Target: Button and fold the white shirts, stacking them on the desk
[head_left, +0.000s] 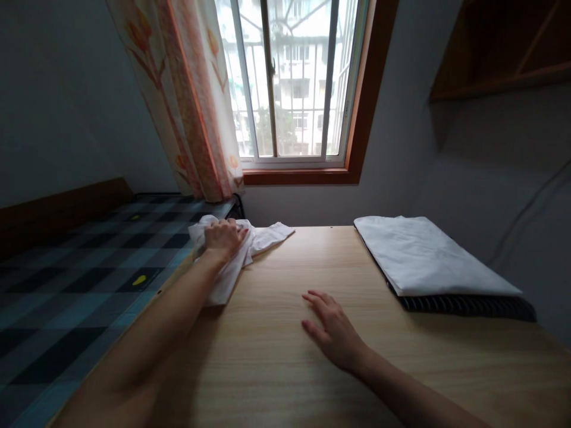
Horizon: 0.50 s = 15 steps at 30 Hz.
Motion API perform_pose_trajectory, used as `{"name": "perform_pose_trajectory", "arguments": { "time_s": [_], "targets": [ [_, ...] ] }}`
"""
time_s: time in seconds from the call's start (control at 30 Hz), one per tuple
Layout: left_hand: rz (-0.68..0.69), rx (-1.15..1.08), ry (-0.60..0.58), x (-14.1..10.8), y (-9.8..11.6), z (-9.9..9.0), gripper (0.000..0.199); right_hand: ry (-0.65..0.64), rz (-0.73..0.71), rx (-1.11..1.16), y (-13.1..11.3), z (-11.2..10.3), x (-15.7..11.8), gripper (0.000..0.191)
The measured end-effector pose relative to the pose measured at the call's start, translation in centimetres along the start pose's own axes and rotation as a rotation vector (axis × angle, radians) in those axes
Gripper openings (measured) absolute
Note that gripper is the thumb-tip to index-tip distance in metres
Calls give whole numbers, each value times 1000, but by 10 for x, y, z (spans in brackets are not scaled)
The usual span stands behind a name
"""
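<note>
Right hand (pixel 332 330) flat mid-table; left hand (pixel 223 236) grips white cloth (pixel 243 249) at table's edge.

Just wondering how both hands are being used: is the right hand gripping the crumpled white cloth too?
No, the right hand lies flat and open on the bare wooden table, while only the left hand grips the crumpled white cloth.

A folded white sheet (pixel 423 252) lies on a dark ribbed slab (pixel 468 304), perhaps a heater; checked bed (pixel 66 285), flowered curtain (pixel 187 101), barred window (pixel 289 77).
</note>
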<state>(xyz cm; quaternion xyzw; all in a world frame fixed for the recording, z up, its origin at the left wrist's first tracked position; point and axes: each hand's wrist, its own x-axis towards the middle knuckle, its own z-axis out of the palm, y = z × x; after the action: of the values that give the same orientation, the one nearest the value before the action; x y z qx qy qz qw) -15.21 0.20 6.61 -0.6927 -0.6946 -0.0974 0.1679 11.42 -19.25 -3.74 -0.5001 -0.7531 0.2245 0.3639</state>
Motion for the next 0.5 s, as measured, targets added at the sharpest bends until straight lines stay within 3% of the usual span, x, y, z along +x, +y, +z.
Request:
{"name": "perform_pose_trajectory", "arguments": {
  "time_s": [0.07, 0.23, 0.3, 0.4, 0.5],
  "targets": [
    [-16, -14, 48, -3, -15, -1, 67, 41, 15, 77, 3, 1, 2, 43],
    [-170, -323, -164, -12, -48, 28, 86, 125, 23, 174, 7, 1, 2, 42],
    [-203, -422, -151, -13, -59, 43, 86, 165, 5, 162, 10, -5, 3, 42],
    [-182, -504, -77, -11, -74, 59, 82, 285, -33, 81, 24, -35, 10, 40],
    [-88, -627, -7, -8, -90, 66, 83, 473, -2, -169, 53, -96, 20, 43]
  ]
}}
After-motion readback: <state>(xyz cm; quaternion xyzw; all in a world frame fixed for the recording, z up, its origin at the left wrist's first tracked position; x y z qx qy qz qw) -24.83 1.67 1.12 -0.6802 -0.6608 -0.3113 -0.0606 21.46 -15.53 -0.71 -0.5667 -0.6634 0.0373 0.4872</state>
